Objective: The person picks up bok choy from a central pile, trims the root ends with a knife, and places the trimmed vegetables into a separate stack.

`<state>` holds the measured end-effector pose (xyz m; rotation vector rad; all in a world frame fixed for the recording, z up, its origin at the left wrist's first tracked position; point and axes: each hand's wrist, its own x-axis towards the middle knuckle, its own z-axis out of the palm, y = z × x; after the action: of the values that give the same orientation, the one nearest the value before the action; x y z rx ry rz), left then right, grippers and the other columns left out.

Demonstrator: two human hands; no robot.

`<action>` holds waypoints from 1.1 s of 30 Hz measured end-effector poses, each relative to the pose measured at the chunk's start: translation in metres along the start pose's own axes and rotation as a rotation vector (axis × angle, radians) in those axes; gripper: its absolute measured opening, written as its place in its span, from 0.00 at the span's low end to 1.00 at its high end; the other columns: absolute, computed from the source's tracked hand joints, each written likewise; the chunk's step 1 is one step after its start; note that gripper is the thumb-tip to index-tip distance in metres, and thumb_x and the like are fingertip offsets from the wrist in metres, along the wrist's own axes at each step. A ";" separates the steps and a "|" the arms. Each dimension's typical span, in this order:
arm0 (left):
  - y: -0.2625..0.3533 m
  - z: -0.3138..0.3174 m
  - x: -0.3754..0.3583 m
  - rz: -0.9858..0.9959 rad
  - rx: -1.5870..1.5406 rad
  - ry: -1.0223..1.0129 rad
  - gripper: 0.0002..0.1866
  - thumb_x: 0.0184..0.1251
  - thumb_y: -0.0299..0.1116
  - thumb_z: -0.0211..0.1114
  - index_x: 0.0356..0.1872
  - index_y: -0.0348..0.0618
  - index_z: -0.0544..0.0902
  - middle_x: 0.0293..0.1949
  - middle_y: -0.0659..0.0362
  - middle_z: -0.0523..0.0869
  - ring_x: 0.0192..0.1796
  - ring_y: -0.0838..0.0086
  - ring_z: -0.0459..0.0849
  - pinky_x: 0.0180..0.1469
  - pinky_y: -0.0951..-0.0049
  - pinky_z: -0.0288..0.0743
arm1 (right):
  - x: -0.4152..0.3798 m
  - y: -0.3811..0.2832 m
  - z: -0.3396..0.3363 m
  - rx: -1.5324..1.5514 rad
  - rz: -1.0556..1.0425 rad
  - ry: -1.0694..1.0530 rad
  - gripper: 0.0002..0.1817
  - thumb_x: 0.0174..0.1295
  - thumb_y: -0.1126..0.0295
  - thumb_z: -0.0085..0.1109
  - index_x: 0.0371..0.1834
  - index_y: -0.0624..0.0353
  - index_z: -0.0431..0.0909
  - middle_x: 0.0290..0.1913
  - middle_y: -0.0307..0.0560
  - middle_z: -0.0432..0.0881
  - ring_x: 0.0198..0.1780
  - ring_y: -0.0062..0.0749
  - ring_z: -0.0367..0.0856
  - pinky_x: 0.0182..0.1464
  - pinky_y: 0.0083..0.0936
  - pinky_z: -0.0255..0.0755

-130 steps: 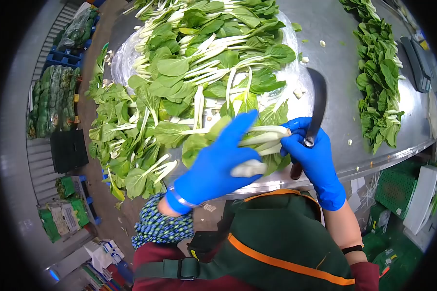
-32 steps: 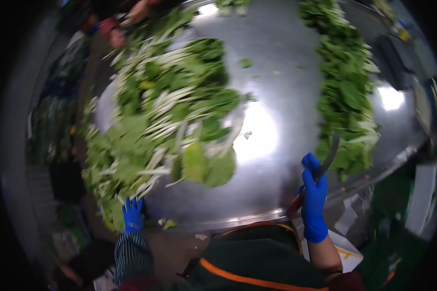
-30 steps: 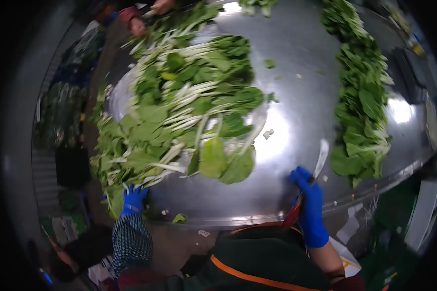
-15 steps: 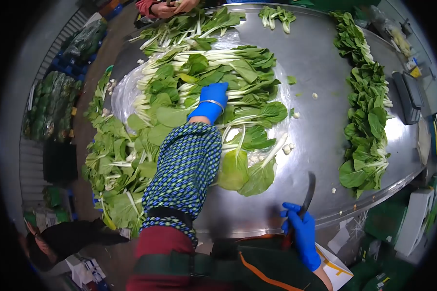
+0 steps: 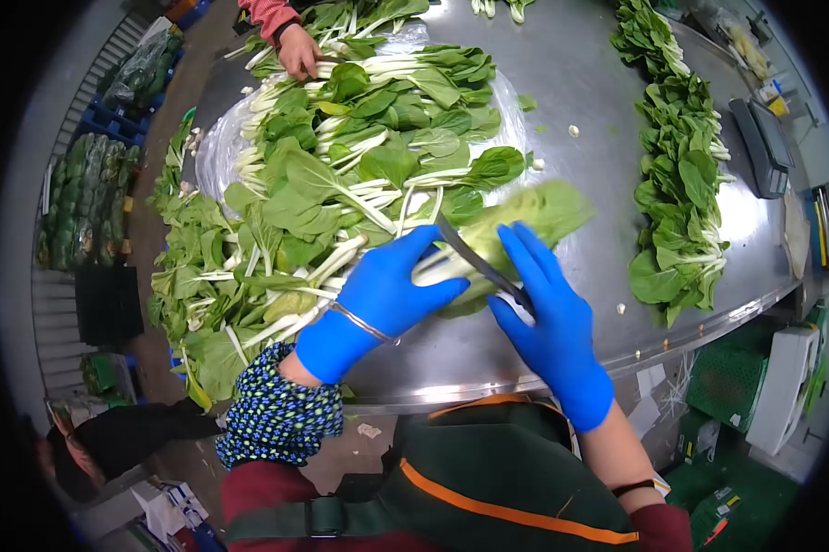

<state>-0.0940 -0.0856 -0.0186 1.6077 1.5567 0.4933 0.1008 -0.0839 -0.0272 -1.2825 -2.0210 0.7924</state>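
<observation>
My left hand, in a blue glove with a band at the wrist, grips the white stalk end of a bok choy. Its green leaves point to the right and are blurred by motion. A dark curved knife is in my right hand, also gloved in blue, with the index and middle fingers stretched along the leaves. The blade crosses over the stalk close to my left fingertips. Just beyond both hands lies a large heap of bok choy, partly on clear plastic wrap.
Bok choy stand in a long row along the right of the metal table. A scale sits at the right edge. Across the heap, another person's hand touches the stalks. Green crates stand lower right.
My left hand has come back from the heap with a bok choy. My right hand has risen with the knife to meet it. The other person's hand has reached onto the heap.
</observation>
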 end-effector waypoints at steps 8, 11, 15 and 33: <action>-0.020 0.057 -0.034 -0.081 -1.150 0.220 0.28 0.53 0.21 0.63 0.57 0.35 0.65 0.51 0.54 0.73 0.53 0.71 0.73 0.56 0.73 0.68 | -0.034 0.030 0.038 0.410 0.266 0.006 0.18 0.50 0.70 0.64 0.46 0.58 0.76 0.38 0.40 0.76 0.32 0.21 0.71 0.35 0.16 0.65; -0.016 0.069 -0.033 -0.070 -1.104 0.340 0.26 0.53 0.21 0.63 0.55 0.35 0.67 0.50 0.54 0.74 0.51 0.73 0.74 0.53 0.75 0.69 | -0.045 0.018 0.029 0.551 0.452 -0.142 0.17 0.51 0.71 0.63 0.46 0.57 0.77 0.39 0.40 0.76 0.33 0.21 0.71 0.35 0.15 0.66; -0.021 0.052 -0.037 -0.058 -1.046 0.106 0.25 0.53 0.21 0.63 0.54 0.34 0.68 0.48 0.55 0.76 0.46 0.75 0.76 0.49 0.77 0.72 | -0.045 0.022 0.004 0.449 0.277 -0.056 0.19 0.53 0.72 0.61 0.50 0.55 0.75 0.42 0.42 0.76 0.35 0.19 0.72 0.38 0.15 0.67; -0.012 0.053 -0.040 -0.079 -0.688 0.051 0.20 0.47 0.28 0.70 0.44 0.40 0.77 0.36 0.62 0.81 0.38 0.85 0.77 0.39 0.84 0.72 | -0.018 0.051 0.001 -0.143 -0.091 -0.182 0.27 0.46 0.76 0.58 0.54 0.49 0.71 0.43 0.42 0.77 0.33 0.35 0.79 0.32 0.24 0.72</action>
<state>-0.0676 -0.1401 -0.0485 1.0060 1.2796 0.9129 0.1349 -0.0832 -0.0691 -1.2233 -2.3005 0.7565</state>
